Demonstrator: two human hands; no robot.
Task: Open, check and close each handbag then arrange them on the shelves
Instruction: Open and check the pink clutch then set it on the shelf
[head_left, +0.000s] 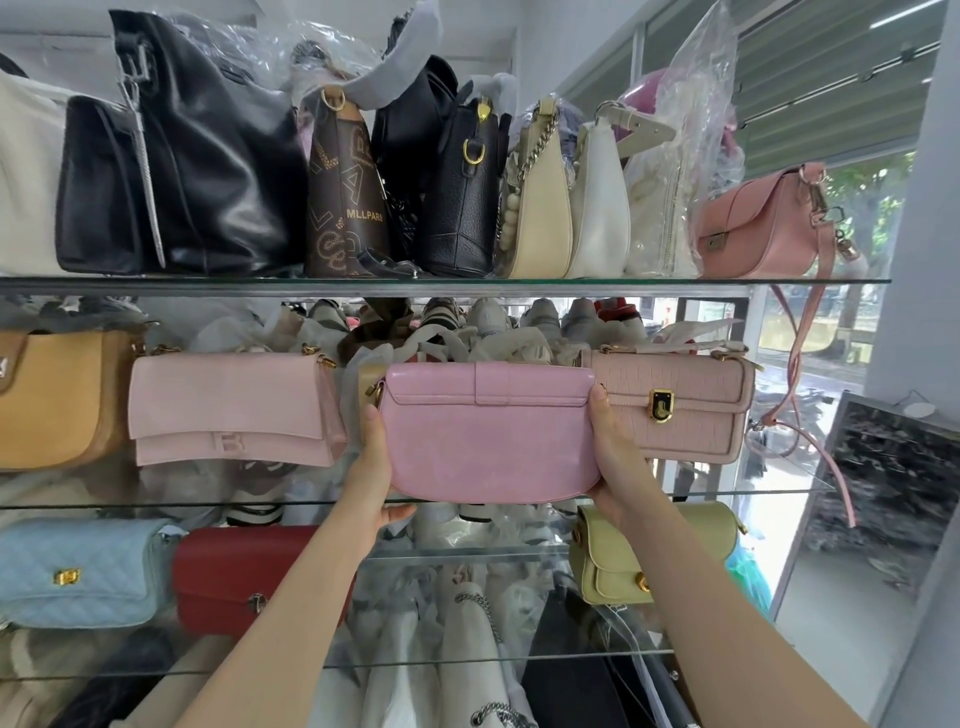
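Currently, head view only: the pink handbag (491, 434) is held up in front of the middle glass shelf (156, 503), its long axis level and parallel to the shelf's front edge, flap side facing the camera and apparently closed. The left hand (375, 467) grips the bag's left end, fingers curled behind it and thumb under the lower left corner. The right hand (612, 457) grips the right end, thumb laid up the front edge, fingers wrapped out of sight behind. Both hands sit at about the same height, neither clearly nearer the shelf. The bag's curved bottom edge hangs just above the shelf's front edge; whether it touches the glass cannot be told. The open slot lies straight behind the bag, between the pale pink flap bag (234, 410) toward the left end of the shelf and the croc-textured pink bag (691, 410) toward the right end. The held bag's right end overlaps the front of the croc-textured one in this view. Judgement: placing step; the move is a straight push away from the body, keeping the long axis parallel to the shelf edge, with the right end most likely to snag its neighbour.
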